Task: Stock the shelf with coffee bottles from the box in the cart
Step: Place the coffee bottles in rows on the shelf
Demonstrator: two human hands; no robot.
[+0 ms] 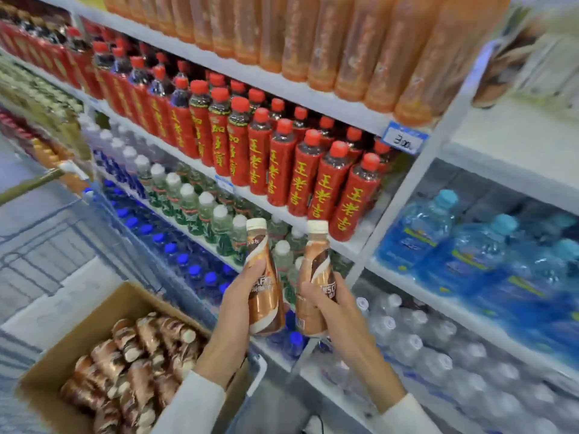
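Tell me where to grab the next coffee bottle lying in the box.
Take a top-layer coffee bottle around its mid-body, coming down from above: they lie on their sides, packed close in the box, so only their upper flanks are exposed.

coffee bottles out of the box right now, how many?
2. Left bottle in the left hand, right bottle in the right hand, both upright, side by side before the shelves. Others lie in the box, uncounted.

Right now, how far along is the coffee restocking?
Done: no coffee bottles show on the shelves in view. In hand: the left hand grips one coffee bottle, the right hand a second bottle, both in front of the shelves. Left: the box holds many more bottles.
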